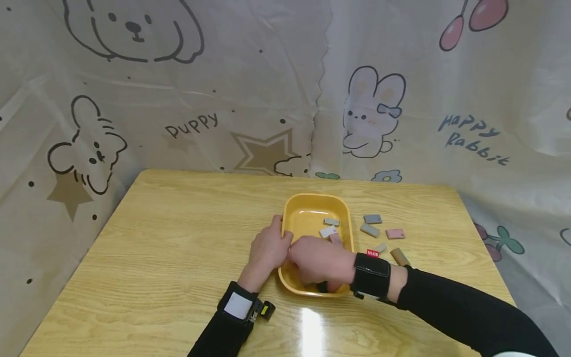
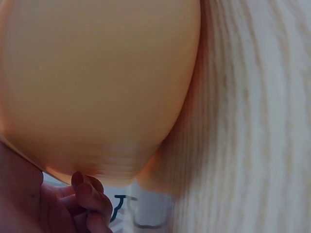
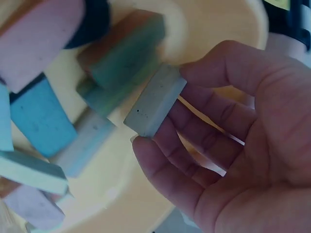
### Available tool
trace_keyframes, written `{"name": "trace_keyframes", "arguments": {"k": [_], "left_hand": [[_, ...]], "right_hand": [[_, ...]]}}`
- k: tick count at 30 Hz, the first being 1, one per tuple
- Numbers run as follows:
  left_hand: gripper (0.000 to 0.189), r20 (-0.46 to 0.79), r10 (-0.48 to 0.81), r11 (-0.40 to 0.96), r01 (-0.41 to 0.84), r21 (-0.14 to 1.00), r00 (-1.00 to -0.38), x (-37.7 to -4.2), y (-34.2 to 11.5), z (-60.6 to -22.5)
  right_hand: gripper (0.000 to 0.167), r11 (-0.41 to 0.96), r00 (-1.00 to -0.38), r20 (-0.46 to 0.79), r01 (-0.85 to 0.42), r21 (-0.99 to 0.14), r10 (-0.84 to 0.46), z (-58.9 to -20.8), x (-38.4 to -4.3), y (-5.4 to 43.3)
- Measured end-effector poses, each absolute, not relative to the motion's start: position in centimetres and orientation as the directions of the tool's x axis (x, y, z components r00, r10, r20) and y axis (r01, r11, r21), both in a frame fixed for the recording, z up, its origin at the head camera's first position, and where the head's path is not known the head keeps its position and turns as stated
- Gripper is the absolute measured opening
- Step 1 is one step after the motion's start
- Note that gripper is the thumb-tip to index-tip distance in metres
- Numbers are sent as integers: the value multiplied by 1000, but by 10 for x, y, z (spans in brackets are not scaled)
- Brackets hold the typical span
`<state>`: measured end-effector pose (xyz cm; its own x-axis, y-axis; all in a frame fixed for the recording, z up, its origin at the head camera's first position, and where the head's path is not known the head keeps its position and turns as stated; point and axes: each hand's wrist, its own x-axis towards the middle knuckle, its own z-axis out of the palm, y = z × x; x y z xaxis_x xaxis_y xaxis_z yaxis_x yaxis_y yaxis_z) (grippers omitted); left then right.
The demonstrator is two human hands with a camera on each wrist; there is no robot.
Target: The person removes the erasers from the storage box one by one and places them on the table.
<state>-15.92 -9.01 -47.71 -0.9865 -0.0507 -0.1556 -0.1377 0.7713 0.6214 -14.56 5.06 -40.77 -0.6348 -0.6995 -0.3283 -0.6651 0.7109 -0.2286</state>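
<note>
A yellow plastic tub [image 1: 312, 196] stands on the table. At its left side my left hand [image 1: 269, 245] grips the rim; the left wrist view shows curled fingertips [image 2: 92, 196] beside the tub wall. My right hand [image 1: 318, 260] reaches down inside the tub's near end. Between thumb and finger it pinches a pale grey-green eraser [image 3: 155, 99], clear in the right wrist view and hidden in the head view. Below lie several loose erasers, among them a blue one [image 3: 43, 114], a pink one [image 3: 41, 43] and a brown-and-green one [image 3: 124, 48].
Right of the tub, on the wooden table [image 1: 178, 233], lie more erasers: a dark grey one [image 1: 372, 218], a grey one [image 1: 370, 230], a pink one [image 1: 395, 233] and a brown one [image 1: 399, 257]. A printed cloth [image 1: 267, 99] hangs behind the table.
</note>
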Motion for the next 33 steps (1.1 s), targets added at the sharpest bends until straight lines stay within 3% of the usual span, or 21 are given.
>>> {"name": "trace_keyframes", "arguments": {"k": [8,12,16,21,28,33], "left_hand": [[48,-145,-34,771,-119,626,-989,-158,-90,-479],[46,-122,-40,784,-107,611,-992,-159,-90,-480],[45,-111,-40,792,-99,602,-993,-160,-90,-481],[45,-111,-41,796,-99,597,-993,-160,-91,-480],[45,-98,-42,800,-92,593,-994,-160,-90,-478],[44,-87,-43,804,-86,589,-995,-160,-89,-478]], "right_hand": [[15,621,-624,-86,-736,-270,-777,-378,-131,97],[16,635,-668,10,-712,-299,-744,-375,-121,135],[16,692,-725,15,-663,-285,-688,-384,-109,171],[20,723,-764,-51,-584,-369,-643,-410,-93,199],[19,762,-808,-43,-534,-366,-588,-448,-81,207],[20,766,-807,-46,-538,-353,-588,-461,-78,207]]}}
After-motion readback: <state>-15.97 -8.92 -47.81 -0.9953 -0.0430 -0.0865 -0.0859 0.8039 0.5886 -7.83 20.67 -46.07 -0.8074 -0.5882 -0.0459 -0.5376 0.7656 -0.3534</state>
